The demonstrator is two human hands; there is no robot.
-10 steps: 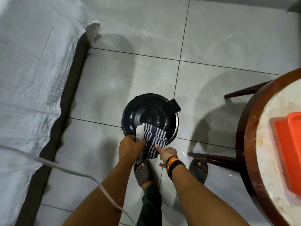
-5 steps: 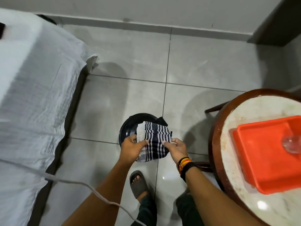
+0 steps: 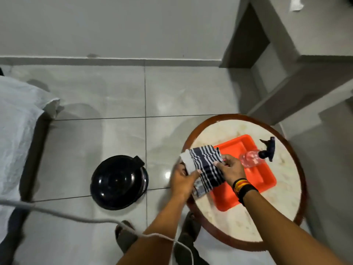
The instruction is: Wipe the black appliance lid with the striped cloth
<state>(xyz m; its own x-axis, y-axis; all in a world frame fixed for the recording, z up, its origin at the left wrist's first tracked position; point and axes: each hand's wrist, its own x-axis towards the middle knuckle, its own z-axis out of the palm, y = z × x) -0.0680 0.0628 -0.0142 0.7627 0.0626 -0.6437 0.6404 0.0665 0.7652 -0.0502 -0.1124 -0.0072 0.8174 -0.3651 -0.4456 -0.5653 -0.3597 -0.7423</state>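
Both hands have carried the striped cloth (image 3: 207,165) away from the black appliance lid (image 3: 118,181), which half a second ago lay directly under it; now the cloth hangs over the near-left rim of the round counter (image 3: 286,205), partly above the orange tray (image 3: 257,180). The left hand (image 3: 181,180) pinches the cloth's pale hemmed edge from below, and the right hand (image 3: 232,167), wearing black and orange wristbands (image 3: 243,188), grips its far side, so the fabric is stretched between them.

What the next wipe turns on: the lid sits on the grey tiled floor (image 3: 114,96), well apart from the cloth, to the left of and lower than both hands. The left hand is the nearer one. The lid's short tab handle (image 3: 139,161) points up and right, roughly toward the counter.

The lid is a glossy, shallow dome with concentric ridges catching bright glints. The cloth is soft, navy with thin white stripes, folded loosely. The counter has a pale marbled top in a dark wooden ring. On the tray lies a clear plastic spray bottle (image 3: 251,159) with a black trigger head. A white cable (image 3: 80,219) crosses the foreground.
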